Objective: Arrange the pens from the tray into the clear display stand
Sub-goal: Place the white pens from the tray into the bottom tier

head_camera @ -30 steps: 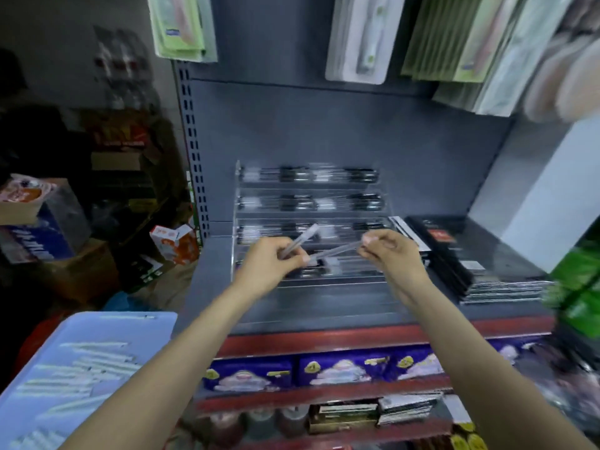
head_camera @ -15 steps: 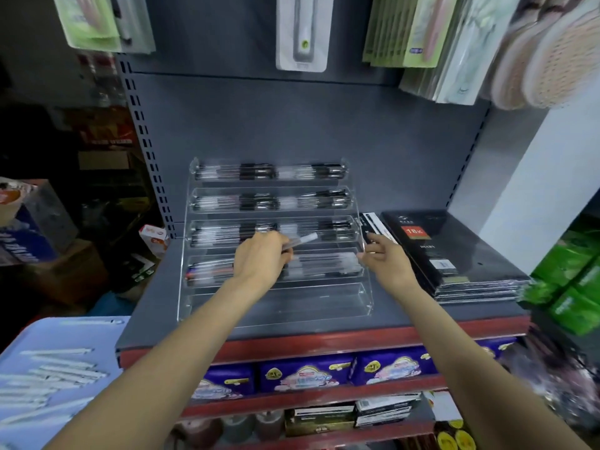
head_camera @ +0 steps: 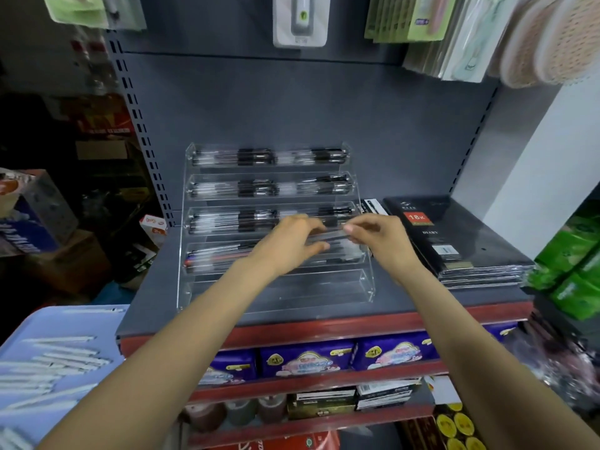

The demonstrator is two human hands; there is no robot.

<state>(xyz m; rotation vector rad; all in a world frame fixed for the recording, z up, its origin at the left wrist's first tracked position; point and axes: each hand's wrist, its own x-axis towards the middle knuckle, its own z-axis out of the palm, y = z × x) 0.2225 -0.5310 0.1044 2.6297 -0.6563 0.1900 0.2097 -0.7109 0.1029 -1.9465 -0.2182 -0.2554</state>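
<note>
- Pale blue plastic tray [head_camera: 48,323], lower left, holds loose white pens.
- Our left hand [head_camera: 285,246] and right hand [head_camera: 384,240] pinch one clear-barrelled pen [head_camera: 331,235] by its ends, lying left-right above the tiered clear acrylic display stand [head_camera: 365,280], fourth tier.

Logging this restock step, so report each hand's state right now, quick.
Left hand: pinching one end of a slim clear plastic pen over the clear acrylic tiered display stand.
Right hand: pinching the same pen's other end.
</note>
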